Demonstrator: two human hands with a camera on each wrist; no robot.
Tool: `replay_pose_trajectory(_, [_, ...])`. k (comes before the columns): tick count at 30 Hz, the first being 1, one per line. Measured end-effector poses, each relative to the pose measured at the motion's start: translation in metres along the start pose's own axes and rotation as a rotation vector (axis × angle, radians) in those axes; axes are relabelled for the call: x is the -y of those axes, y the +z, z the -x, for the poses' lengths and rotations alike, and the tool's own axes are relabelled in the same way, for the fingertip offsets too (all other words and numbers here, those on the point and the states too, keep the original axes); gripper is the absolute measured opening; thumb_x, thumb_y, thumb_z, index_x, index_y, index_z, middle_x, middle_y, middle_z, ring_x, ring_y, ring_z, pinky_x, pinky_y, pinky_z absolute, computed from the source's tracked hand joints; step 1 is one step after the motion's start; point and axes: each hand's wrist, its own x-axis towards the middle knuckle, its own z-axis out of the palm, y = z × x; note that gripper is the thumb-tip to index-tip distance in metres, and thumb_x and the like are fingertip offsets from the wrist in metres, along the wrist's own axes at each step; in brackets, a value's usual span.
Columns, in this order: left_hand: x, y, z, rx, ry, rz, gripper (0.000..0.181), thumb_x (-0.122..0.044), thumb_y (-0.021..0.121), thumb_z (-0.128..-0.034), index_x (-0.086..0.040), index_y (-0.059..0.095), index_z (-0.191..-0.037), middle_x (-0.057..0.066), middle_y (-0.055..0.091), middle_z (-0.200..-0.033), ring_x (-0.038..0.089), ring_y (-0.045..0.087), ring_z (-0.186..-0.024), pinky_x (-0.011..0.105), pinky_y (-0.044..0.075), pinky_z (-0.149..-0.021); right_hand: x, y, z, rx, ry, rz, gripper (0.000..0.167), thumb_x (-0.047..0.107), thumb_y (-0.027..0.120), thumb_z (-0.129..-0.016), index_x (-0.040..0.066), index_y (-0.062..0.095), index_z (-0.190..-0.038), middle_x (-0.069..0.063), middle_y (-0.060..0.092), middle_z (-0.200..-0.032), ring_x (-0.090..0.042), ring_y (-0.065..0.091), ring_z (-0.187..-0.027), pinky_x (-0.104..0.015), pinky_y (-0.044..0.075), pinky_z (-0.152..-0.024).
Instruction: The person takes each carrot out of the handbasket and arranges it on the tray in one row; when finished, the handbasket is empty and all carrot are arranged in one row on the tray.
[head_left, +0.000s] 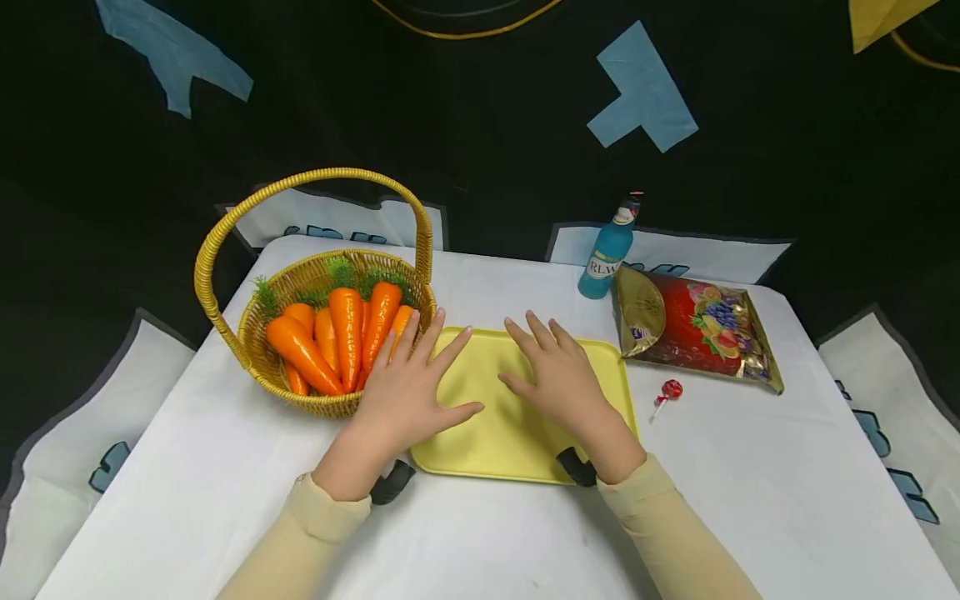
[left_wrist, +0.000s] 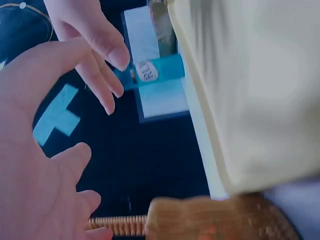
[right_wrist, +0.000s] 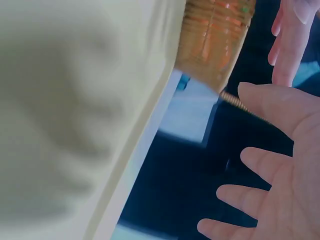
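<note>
Head view: the left hand (head_left: 405, 402) and right hand (head_left: 558, 382), fingers spread, hover over a smooth, round-cornered yellow rectangular tray (head_left: 487, 442) on the white bench (head_left: 480, 537), its long axis running left to right; a woven golden basket (head_left: 307, 402) of glossy orange carrots (head_left: 347, 337) stands beside it. Only the wrist views show the palms.
</note>
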Motion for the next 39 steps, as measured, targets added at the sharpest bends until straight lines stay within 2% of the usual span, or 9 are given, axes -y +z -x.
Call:
replay_pose_trajectory(5, [0.015,-0.012,0.019,-0.013,-0.093,0.015,0.093,-0.078,0.048,-0.0803,-0.032,0.017,-0.155,0.008,0.001,-0.161,0.034,-0.007,-0.145,0.055,0.004,-0.114,0.022,0.000,-0.017,0.028,-0.083,-0.020,0.070,0.050,0.059,-0.092,0.024,0.033,-0.151,-0.012,0.029,-0.155,-0.044,0.030,-0.136,-0.057,0.028,-0.107])
replay_pose_trajectory(12, [0.040,-0.025,0.050,-0.092,-0.247,0.076,0.094,-0.076,0.053,-0.0795,-0.026,0.025,-0.154,0.012,0.005,-0.161,0.037,-0.005,-0.145,0.058,0.004,-0.112,0.057,-0.002,-0.039,0.058,-0.191,-0.042,0.068,0.048,0.059,-0.093,0.023,0.035,-0.151,-0.010,0.031,-0.154,-0.042,0.034,-0.135,-0.055,0.033,-0.104])
replay_pose_trajectory(17, [0.053,-0.025,0.069,-0.144,-0.320,0.119,0.095,-0.074,0.055,-0.0800,-0.020,0.028,-0.153,0.017,0.009,-0.159,0.043,0.000,-0.143,0.062,0.004,-0.110,0.081,0.001,-0.051,0.069,-0.249,-0.063,0.067,0.046,0.060,-0.093,0.022,0.036,-0.150,-0.010,0.033,-0.153,-0.040,0.036,-0.133,-0.052,0.034,-0.105])
replay_pose_trajectory(21, [0.064,-0.022,0.084,-0.195,-0.393,0.140,0.094,-0.072,0.055,-0.0815,-0.019,0.026,-0.154,0.021,0.008,-0.158,0.045,-0.001,-0.143,0.066,0.005,-0.108,0.098,0.005,-0.059,0.065,-0.288,-0.087,0.065,0.043,0.061,-0.093,0.020,0.038,-0.149,-0.012,0.036,-0.151,-0.040,0.040,-0.130,-0.047,0.032,-0.107])
replay_pose_trajectory(25, [0.073,-0.017,0.100,-0.214,-0.484,0.167,0.094,-0.069,0.056,-0.0828,-0.018,0.024,-0.154,0.026,0.003,-0.157,0.049,-0.003,-0.141,0.069,0.008,-0.105,0.112,0.008,-0.065,0.074,-0.315,-0.096,0.063,0.042,0.061,-0.093,0.019,0.039,-0.148,-0.013,0.038,-0.150,-0.039,0.041,-0.129,-0.045,0.031,-0.109])
replay_pose_trajectory(32, [0.076,-0.002,0.111,-0.190,-0.604,0.228,0.098,-0.068,0.057,-0.0833,-0.015,0.017,-0.155,0.033,-0.002,-0.154,0.058,0.002,-0.136,0.076,0.015,-0.097,0.127,0.011,-0.071,0.114,-0.307,-0.093,0.064,0.040,0.061,-0.094,0.020,0.037,-0.150,-0.014,0.043,-0.146,-0.035,0.044,-0.128,-0.044,0.033,-0.108])
replay_pose_trajectory(39, [0.080,0.006,0.111,-0.214,-0.616,0.327,0.099,-0.064,0.060,-0.0842,-0.014,0.012,-0.156,0.034,0.003,-0.153,0.060,0.013,-0.133,0.077,0.019,-0.095,0.136,0.014,-0.079,0.129,-0.269,-0.096,0.063,0.039,0.061,-0.093,0.020,0.039,-0.149,-0.014,0.048,-0.140,-0.033,0.050,-0.120,-0.042,0.043,-0.099])
